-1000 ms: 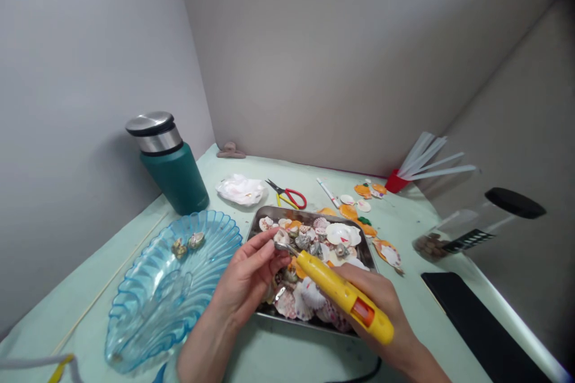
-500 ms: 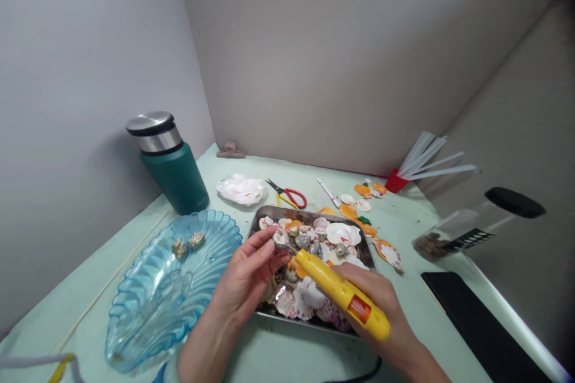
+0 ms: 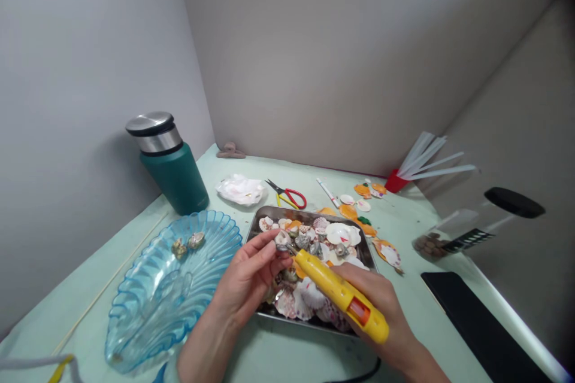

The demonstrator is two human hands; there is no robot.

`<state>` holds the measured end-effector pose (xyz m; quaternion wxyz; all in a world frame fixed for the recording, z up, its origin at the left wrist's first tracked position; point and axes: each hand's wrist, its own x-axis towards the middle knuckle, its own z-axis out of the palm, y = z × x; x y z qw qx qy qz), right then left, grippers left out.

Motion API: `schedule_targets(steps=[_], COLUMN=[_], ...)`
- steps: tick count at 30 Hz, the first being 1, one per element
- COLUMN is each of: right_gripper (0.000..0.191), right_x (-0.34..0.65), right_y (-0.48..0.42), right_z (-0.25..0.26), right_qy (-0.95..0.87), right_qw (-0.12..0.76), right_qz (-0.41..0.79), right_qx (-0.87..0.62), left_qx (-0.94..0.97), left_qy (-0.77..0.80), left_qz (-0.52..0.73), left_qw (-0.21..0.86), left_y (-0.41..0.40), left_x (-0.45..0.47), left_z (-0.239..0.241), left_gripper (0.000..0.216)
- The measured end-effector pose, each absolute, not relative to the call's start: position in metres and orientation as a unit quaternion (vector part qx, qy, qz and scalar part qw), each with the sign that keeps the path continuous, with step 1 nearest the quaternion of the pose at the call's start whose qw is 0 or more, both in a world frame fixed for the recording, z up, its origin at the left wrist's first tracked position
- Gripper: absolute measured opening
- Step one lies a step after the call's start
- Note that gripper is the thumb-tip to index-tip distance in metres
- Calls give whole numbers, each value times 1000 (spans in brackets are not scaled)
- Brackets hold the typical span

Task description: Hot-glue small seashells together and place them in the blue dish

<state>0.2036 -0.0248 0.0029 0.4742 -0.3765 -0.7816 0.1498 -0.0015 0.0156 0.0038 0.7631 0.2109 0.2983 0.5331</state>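
My left hand (image 3: 249, 278) pinches a small pale shell (image 3: 282, 239) between thumb and fingertips, above the near left part of a metal tray (image 3: 269, 213) full of mixed seashells. My right hand (image 3: 381, 305) grips a yellow glue gun (image 3: 339, 293) with an orange trigger window; its metal nozzle touches the held shell. Left of the tray lies a blue shell-shaped glass dish (image 3: 162, 287) with two small shells (image 3: 188, 243) near its far end.
A teal flask (image 3: 168, 161) with a steel lid stands at the back left. Behind the tray lie crumpled tissue (image 3: 241, 189), red-handled scissors (image 3: 287, 194), a pen (image 3: 327, 192) and orange-backed shells (image 3: 354, 209). A clear jar (image 3: 476, 224) and black tablet (image 3: 476, 323) sit at the right.
The glue gun's nozzle and the pinched shell shifted very slightly; my hands stay almost in place.
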Motion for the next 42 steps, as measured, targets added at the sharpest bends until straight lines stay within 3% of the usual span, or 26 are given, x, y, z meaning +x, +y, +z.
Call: schedule_targets(steps=[28,42], right_gripper=[36,38], right_x=[203,201], right_y=[-24,-25], right_z=[2,3], right_qy=[-784,-793], right_qw=[477,459], right_qz=[136,135], right_qx=[-373,-377], left_qx=[203,232], left_qy=[316,299], left_qz=[536,537], left_qw=[756,754], left_y=[17,15], left_x=[-2,-1], left_z=[4,-1], left_gripper=[33,26])
